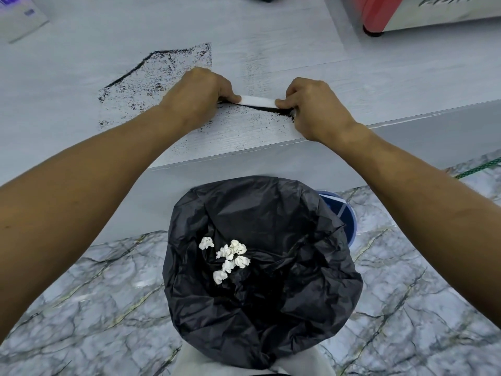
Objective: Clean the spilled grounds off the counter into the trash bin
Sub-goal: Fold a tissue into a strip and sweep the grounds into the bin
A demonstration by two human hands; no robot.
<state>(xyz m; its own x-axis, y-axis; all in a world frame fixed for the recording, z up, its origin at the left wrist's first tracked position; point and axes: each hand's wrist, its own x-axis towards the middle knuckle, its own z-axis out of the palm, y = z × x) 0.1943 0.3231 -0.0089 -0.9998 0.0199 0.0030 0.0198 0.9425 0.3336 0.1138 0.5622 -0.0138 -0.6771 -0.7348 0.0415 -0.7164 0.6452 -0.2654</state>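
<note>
On the pale counter (pixel 271 31), your left hand (pixel 198 96) and right hand (pixel 311 104) each pinch an end of the white strip (pixel 257 101), its length parallel to the edge; the grounds (pixel 257 111) and bin (pixel 260 267) lie below.

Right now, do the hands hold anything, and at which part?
Yes. Both hands hold one folded white paper strip by its ends: the left hand at the left end, the right hand at the right end.

Two bare hands — left hand (pixel 199 95) and right hand (pixel 315 108) — pinch the ends of a folded white paper strip (pixel 257 101) pressed on a pale surface (pixel 271 44), dark grounds (pixel 162 74) scattered around it. Below stands a black-lined trash bin (pixel 311 267) holding crumpled white wads (pixel 229 259).
</note>
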